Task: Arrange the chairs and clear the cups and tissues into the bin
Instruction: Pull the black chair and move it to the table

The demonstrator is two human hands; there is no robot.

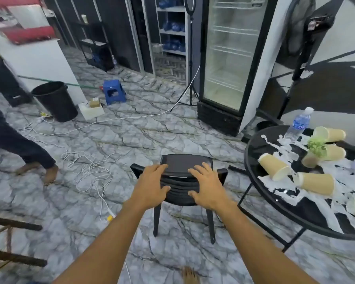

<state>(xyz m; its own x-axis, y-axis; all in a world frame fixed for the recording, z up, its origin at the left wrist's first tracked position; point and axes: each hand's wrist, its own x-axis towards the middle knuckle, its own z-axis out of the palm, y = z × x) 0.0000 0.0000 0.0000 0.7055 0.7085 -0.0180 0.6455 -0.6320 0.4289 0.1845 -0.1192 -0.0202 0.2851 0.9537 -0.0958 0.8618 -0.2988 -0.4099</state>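
**Head view — both hands lying on the chair back**

Head camera is looking down at a black chair (184, 162) standing on the marble floor (131, 136), just left of the round dark table (256, 144). Left hand (153, 185) and right hand (207, 186) are both resting on the top of the backrest, fingers spread and fairly straight, thumbs lying against the near side — not clenching. Paper cups (275, 169) are lying tipped on their sides on the table, with torn white tissues (284, 149) lying scattered among them. A water bottle (299, 124) is standing at the far edge of the table, a small green plant (317, 147) sitting near it. The black bin (54, 100) is standing well apart, far left across the floor. A white cable (90, 167) is trailing over the floor between them. Another person's leg (19, 144) is showing at the left edge.
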